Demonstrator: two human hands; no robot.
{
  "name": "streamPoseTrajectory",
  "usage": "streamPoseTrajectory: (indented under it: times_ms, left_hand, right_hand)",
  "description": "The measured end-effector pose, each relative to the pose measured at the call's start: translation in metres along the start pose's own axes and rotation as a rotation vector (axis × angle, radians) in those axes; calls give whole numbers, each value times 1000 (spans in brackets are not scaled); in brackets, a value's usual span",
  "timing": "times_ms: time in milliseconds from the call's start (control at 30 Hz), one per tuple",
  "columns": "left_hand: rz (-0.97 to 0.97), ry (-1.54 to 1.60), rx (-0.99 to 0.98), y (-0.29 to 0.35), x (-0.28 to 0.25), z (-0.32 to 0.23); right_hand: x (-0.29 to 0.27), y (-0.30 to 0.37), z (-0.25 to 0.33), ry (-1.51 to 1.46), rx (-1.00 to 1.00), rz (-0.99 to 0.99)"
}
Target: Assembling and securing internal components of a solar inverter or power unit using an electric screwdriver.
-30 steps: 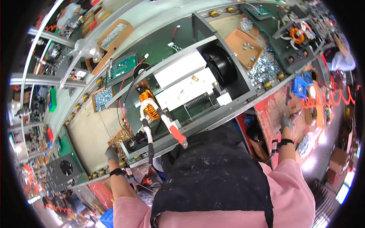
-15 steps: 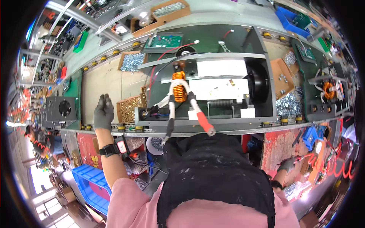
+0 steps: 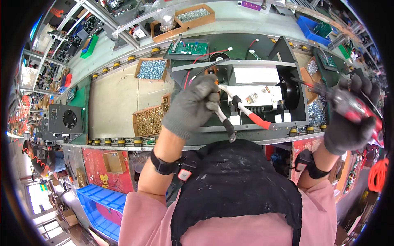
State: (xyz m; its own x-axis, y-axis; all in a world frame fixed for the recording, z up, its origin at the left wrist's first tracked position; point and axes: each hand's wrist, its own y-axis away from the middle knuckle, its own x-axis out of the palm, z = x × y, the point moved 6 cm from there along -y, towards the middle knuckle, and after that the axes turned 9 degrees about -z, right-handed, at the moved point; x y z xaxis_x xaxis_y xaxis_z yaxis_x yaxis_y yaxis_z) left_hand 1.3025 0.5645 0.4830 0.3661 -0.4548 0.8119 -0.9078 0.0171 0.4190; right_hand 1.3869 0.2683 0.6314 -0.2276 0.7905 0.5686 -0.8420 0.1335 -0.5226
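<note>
My left hand (image 3: 191, 107), in a grey glove, is closed over the left part of an open metal chassis (image 3: 246, 128). It covers most of an orange copper coil (image 3: 216, 82); its curled fingers meet the white sleeved cables, but their exact grip is hidden. One cable ends in a black sleeve (image 3: 227, 126), the other in a red sleeve (image 3: 258, 119), both with metal lugs over the front edge. At the right, my gloved right hand (image 3: 349, 133) is wrapped round a red and black power screwdriver (image 3: 349, 104). Its bit points left, above the chassis's black fan (image 3: 290, 95).
Left of the chassis are cartons of silver screws (image 3: 152, 69) and brass-coloured fasteners (image 3: 148, 121). A green circuit board (image 3: 189, 48) lies behind. A roller rail (image 3: 119, 142) runs along the front. Blue crate (image 3: 92, 201) stands lower left; coiled red hose (image 3: 377, 175) hangs right.
My left hand has moved right, from beside the fastener carton onto the coil and cables. My right hand has risen from the right-hand bench with the screwdriver. The chassis appears slightly further right.
</note>
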Motion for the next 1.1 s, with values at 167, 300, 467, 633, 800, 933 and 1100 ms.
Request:
streamPoseTrajectory:
  times_ms: [167, 300, 467, 633, 800, 933, 1100]
  left_hand:
    - [25, -199, 24, 2, 9, 8]
    - [64, -153, -99, 1, 7, 10]
    - [60, -248, -138, -3, 6, 10]
    - [-30, -338, -120, -3, 10, 10]
    - [-79, -387, -198, -5, -2, 13]
    - [57, -625, -74, -13, -13, 3]
    - [62, -1943, 396, -10, -22, -29]
  right_hand:
    - [92, 29, -51, -190, 203, 372]
    - [118, 41, -70, -78, 107, 400]
    - [131, 48, -82, -128, 132, 490]
    - [132, 52, -83, -102, 75, 577]
    - [134, 55, -78, -124, 45, 629]
    - [135, 51, -76, -104, 93, 584]
    - [108, 30, -51, -69, 170, 430]
